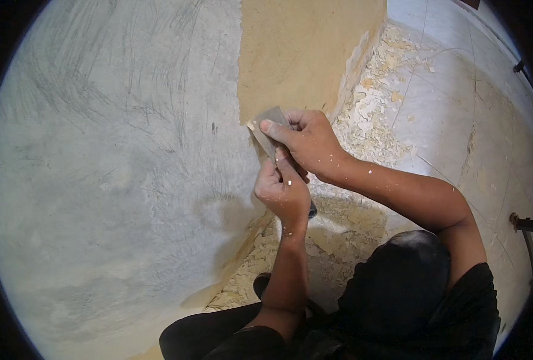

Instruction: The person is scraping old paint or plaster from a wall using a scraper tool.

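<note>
Both my hands are on a metal scraper with a dark handle. Its flat grey blade (271, 118) lies against the wall at the edge of the yellowish coating (302, 54), where it borders bare grey wall (158, 90). My right hand (309, 139) pinches the blade, thumb on its upper face. Below it, my left hand (284, 186) grips the scraper lower down, and the handle's dark end (312, 210) shows beside the wrist. A small loosened flake sits at the blade's left corner. Pale dust and chips cling to both hands and forearms.
Peeled paint flakes (370, 112) lie on the floor along the wall's foot, with more beneath my arms. A dark metal stand or pipe fitting (525, 223) is at the far right. My black-clad knees are close below my hands.
</note>
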